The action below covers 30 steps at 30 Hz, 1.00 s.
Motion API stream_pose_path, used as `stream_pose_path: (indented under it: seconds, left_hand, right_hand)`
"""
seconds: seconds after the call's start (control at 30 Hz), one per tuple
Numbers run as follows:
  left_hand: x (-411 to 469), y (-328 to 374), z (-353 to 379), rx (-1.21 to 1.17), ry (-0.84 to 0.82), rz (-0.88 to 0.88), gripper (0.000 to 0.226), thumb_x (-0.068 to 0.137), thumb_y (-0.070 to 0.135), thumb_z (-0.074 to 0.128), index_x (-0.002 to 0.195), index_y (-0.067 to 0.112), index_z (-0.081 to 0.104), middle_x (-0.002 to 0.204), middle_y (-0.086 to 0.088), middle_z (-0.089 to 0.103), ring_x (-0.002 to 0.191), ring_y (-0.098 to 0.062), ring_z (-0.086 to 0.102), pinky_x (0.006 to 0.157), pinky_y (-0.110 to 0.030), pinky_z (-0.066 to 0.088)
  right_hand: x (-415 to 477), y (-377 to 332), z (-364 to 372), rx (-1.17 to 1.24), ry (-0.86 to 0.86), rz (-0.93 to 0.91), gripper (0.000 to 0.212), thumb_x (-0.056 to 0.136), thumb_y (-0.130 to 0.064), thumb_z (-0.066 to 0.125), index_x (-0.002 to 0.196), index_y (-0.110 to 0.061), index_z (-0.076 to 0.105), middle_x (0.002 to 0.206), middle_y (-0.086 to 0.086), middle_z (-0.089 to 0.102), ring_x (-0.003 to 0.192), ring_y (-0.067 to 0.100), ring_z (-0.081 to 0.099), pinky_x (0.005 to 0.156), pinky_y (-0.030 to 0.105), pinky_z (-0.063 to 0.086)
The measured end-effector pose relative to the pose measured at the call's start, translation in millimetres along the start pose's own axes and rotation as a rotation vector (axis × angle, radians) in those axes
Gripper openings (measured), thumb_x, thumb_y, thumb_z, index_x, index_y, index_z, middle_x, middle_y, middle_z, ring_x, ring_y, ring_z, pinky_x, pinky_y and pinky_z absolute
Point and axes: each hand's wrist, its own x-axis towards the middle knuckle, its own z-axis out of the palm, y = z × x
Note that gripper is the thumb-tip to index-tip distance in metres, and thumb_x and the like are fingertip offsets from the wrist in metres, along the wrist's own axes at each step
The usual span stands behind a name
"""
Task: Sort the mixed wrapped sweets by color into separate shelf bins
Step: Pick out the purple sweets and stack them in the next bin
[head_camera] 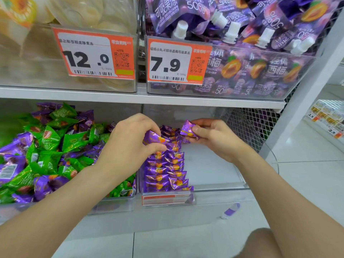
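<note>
On the lower shelf, the left clear bin (119,203) holds a mixed heap of green sweets (50,138) and purple sweets (11,164). The right clear bin (223,190) holds purple sweets laid in neat rows (165,170) along its left side. My left hand (130,144) pinches one purple sweet (154,139) over the far end of those rows. My right hand (214,136) pinches another purple sweet (188,129) just above the same bin, to the right of the left hand.
The upper shelf (141,99) carries a bin of pale jelly cups with a 12.0 price tag (93,53) and a bin of purple spout pouches with a 7.9 tag (176,62). Wire mesh (249,123) closes the right end. A small purple item (230,211) lies below.
</note>
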Motion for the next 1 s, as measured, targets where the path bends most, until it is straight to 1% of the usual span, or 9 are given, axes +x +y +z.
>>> stream_pose_path:
  seconds: [0.1,0.2,0.27,0.33,0.4,0.5,0.67,0.83,1.0]
  left_hand:
    - [0,3,4,0.023,-0.008,0.027,0.027,0.081,0.052,0.082,0.097,0.037,0.065,0.082,0.017,0.064,0.078,-0.001,0.056,0.081,-0.04,0.051]
    - [2,0,5,-0.006,0.007,0.01,0.025,0.085,0.044,0.081,0.101,0.038,0.063,0.086,0.018,0.065,0.08,-0.001,0.058,0.087,-0.045,0.052]
    - [4,-3,6,-0.015,-0.004,-0.013,0.024,0.086,0.04,0.082,0.104,0.04,0.066,0.094,0.018,0.065,0.086,-0.005,0.06,0.093,-0.049,0.051]
    - [5,-3,8,-0.011,-0.019,-0.023,0.024,0.086,0.038,0.081,0.106,0.04,0.069,0.104,0.019,0.065,0.097,-0.008,0.063,0.097,-0.052,0.05]
    - [6,-3,9,-0.005,-0.031,-0.027,0.024,0.086,0.036,0.081,0.107,0.04,0.071,0.11,0.02,0.065,0.104,-0.009,0.064,0.1,-0.053,0.049]
    - [5,-2,10,0.003,-0.045,-0.029,0.024,0.086,0.034,0.081,0.107,0.039,0.073,0.112,0.02,0.065,0.106,-0.01,0.064,0.102,-0.053,0.049]
    - [3,-2,9,-0.005,-0.043,-0.023,0.025,0.085,0.03,0.08,0.107,0.039,0.074,0.112,0.019,0.065,0.106,-0.009,0.063,0.101,-0.052,0.049]
    - [2,0,7,-0.011,-0.047,0.011,0.031,0.084,0.017,0.074,0.111,0.033,0.077,0.114,0.015,0.067,0.104,-0.006,0.064,0.101,-0.042,0.052]
    - [0,-1,5,-0.034,-0.031,-0.001,0.034,0.088,0.01,0.068,0.113,0.03,0.078,0.11,0.013,0.066,0.088,0.006,0.058,0.086,-0.003,0.037]
  right_hand:
    - [10,12,-7,-0.127,0.05,-0.006,0.017,0.101,-0.005,0.065,0.117,-0.009,0.072,0.104,0.012,0.077,0.09,0.018,0.074,0.083,0.03,0.06]
    - [22,26,-15,-0.683,0.159,-0.139,0.018,0.098,-0.018,0.071,0.115,-0.021,0.078,0.094,-0.013,0.074,0.084,0.006,0.065,0.084,0.03,0.053]
    - [26,31,-14,-0.912,0.165,-0.182,0.02,0.097,-0.02,0.073,0.115,-0.019,0.079,0.1,-0.013,0.074,0.088,0.007,0.062,0.085,0.024,0.047]
    - [29,35,-11,-1.011,0.152,-0.184,0.022,0.096,-0.019,0.074,0.117,-0.017,0.079,0.116,-0.003,0.077,0.104,0.016,0.066,0.086,0.02,0.041]
    - [34,39,-7,-1.081,0.161,-0.169,0.025,0.094,-0.019,0.075,0.119,-0.017,0.078,0.122,0.001,0.076,0.111,0.023,0.067,0.089,0.021,0.043]
    - [43,44,-5,-1.137,0.158,-0.155,0.023,0.091,-0.02,0.079,0.114,-0.018,0.078,0.118,0.003,0.076,0.109,0.026,0.068,0.094,0.029,0.051]
    - [48,47,-1,-1.135,0.126,-0.147,0.02,0.09,-0.021,0.081,0.109,-0.015,0.076,0.113,0.006,0.075,0.103,0.027,0.068,0.086,0.027,0.05]
    - [49,48,5,-1.156,0.131,-0.134,0.03,0.086,-0.019,0.083,0.115,-0.013,0.075,0.115,0.007,0.074,0.1,0.028,0.068,0.088,0.036,0.056]
    - [51,51,6,-1.153,0.205,-0.115,0.034,0.078,-0.011,0.084,0.11,-0.01,0.071,0.113,0.013,0.068,0.097,0.032,0.065,0.073,0.032,0.049]
